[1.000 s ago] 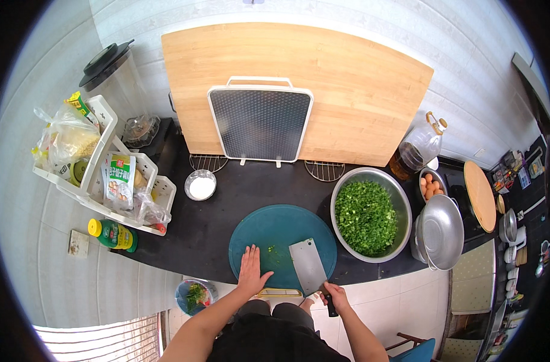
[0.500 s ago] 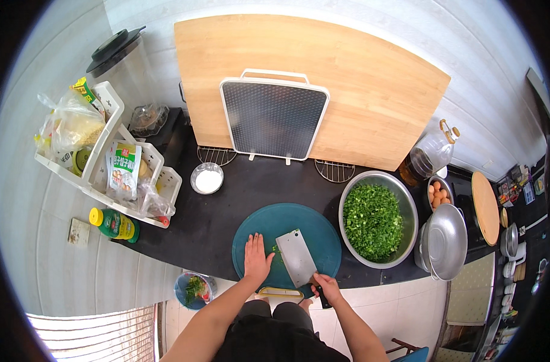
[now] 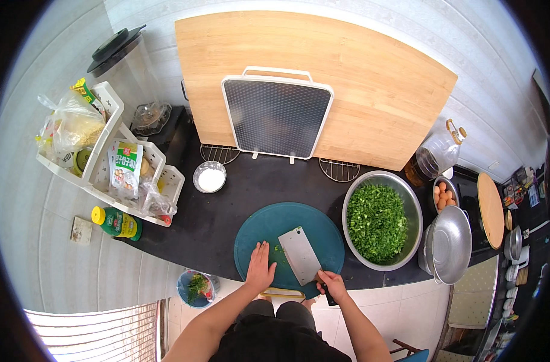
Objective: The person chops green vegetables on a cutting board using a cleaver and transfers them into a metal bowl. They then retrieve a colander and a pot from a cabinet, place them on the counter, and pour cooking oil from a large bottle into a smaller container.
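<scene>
A round teal cutting board (image 3: 269,223) lies at the front edge of the black counter. My left hand (image 3: 260,267) rests flat on its left part, fingers stretched out and holding nothing. In my right hand (image 3: 331,285) is the black handle of a cleaver (image 3: 300,256), whose broad blade lies over the middle of the board. A few green bits (image 3: 279,248) sit between the left hand and the blade. Just right of the board stands a large steel bowl (image 3: 417,227) full of chopped greens (image 3: 376,223).
Eggs (image 3: 445,198) in a bowl and a metal pot (image 3: 453,244) stand farther right, near an oil jug (image 3: 432,158). Behind lean a wooden board (image 3: 371,90) and a framed dark board (image 3: 278,114). At left are a white powder bowl (image 3: 210,177), storage rack (image 3: 160,208) and green bottle (image 3: 118,223).
The whole view has shifted slightly, with the counter things a little farther right. Both hands and the cleaver keep nearly the same places on the board.
</scene>
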A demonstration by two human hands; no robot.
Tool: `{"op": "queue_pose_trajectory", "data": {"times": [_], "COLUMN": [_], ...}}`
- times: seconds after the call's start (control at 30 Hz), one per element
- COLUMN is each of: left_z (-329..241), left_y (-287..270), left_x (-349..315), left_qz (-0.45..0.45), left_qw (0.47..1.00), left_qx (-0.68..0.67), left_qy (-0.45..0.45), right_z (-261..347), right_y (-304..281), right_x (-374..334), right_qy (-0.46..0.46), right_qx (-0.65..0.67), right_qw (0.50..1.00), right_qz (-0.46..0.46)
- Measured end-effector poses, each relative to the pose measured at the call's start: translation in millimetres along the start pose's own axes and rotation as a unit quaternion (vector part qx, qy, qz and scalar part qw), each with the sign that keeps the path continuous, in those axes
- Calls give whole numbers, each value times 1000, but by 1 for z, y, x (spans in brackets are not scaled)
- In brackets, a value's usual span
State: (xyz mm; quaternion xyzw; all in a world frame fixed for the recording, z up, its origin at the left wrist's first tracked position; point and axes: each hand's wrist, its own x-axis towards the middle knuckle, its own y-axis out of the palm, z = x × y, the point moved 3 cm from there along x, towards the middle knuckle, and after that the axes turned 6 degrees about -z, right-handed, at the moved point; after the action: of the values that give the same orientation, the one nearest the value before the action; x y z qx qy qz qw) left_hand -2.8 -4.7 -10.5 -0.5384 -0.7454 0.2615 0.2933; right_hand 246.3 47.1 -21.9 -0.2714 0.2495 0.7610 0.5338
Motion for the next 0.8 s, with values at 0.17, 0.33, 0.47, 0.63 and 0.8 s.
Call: {"op": "queue_pose_trajectory", "data": {"times": [0.17,0.33,0.47,0.63,0.8], "left_z": [0,-8,-14,-18,-28], "left_y": [7,22,35,49,48], "left_x": [-7,-16,-18,-17,-15], "left_qz": [29,64,55,59,62], "left_qw": [999,996,997,997,997], "left_qx": [31,55,39,19,-13], "left_qy": [-7,-26,-38,-55,-45], "right_z": [-5,-14,-22,-21,-30], "right_y": [-1,1,5,15,17], "right_x": [2,2,1,-8,-10], "right_qy": [8,21,20,41,91], "right_qx": [3,-3,4,5,38], "right_qw": [1000,999,1000,999,995], "right_qz": [12,27,23,13,17]}}
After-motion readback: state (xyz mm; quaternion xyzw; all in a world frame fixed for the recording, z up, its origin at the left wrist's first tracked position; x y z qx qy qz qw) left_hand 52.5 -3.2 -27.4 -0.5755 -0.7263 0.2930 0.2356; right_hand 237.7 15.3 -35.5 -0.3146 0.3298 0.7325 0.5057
